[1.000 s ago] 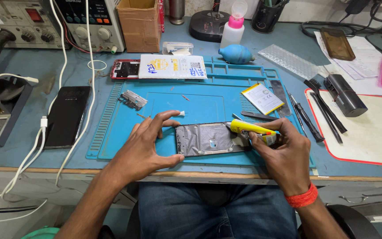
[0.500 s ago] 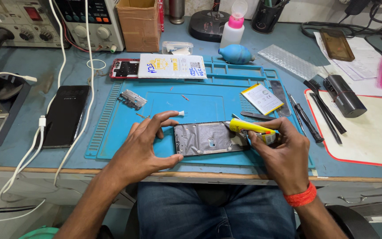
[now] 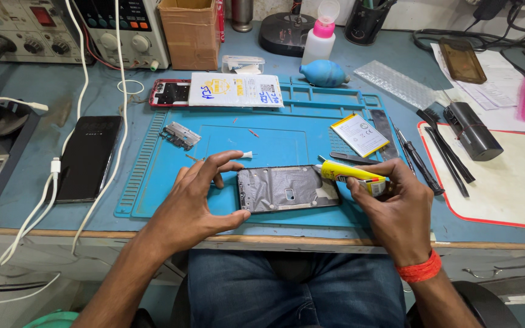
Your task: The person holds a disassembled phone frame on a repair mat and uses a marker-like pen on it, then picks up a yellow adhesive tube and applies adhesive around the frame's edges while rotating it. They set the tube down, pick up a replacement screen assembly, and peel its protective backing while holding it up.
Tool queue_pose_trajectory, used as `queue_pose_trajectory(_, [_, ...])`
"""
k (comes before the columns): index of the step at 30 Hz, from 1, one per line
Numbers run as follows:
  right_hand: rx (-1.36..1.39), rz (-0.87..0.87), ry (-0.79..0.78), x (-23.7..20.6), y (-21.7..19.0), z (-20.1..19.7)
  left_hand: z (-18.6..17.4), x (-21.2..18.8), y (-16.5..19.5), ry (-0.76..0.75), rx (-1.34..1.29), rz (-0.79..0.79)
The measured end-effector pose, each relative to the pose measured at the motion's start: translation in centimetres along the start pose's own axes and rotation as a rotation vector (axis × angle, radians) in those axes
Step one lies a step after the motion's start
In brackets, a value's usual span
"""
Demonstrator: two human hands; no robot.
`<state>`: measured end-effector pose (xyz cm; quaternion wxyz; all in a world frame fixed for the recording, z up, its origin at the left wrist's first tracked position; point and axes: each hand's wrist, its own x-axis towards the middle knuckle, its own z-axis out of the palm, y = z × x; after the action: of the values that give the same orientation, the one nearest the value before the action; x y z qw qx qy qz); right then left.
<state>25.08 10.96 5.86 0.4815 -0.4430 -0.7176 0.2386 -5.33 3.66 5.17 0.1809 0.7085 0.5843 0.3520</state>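
Squeezing yellow glue tube [image 3: 352,174], right hand [image 3: 396,206] stays clamped on it, nozzle at right edge of phone frame [image 3: 288,189]. Left hand [image 3: 195,200] still spread, fingertips pinning frame's left end, clamped on nothing. Frame lies flat on blue mat [image 3: 153,176], near table front edge. Barely any shift since a second ago: gluing holds at same corner. Battery [image 3: 360,134], tools [image 3: 420,164] lie just beyond.

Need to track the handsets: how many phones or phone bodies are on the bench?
3: the open phone frame between both hands on the blue mat, a black phone left of the mat, and a red phone body at its top edge, partly covered.
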Motion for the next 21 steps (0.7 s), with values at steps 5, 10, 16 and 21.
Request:
queue_pose_trajectory(5, [-0.033, -0.012, -0.012, -0.09, -0.15, 0.38, 0.04, -0.01, 0.07, -0.006, 0.007, 0.000])
queue_pose_trajectory(10, [-0.045, 0.011, -0.002, 0.05, -0.19, 0.10, -0.04, -0.08, 0.03, -0.001, 0.004, 0.015])
queue_pose_trajectory(16, [-0.079, 0.005, 0.018, 0.09, -0.12, -0.27, 0.04, -0.13, -0.17, 0.031, -0.015, 0.046])
queue_pose_trajectory(21, [-0.067, 0.007, 0.014, 0.04, -0.03, -0.16, 0.04, -0.12, -0.29, 0.036, -0.023, 0.050])
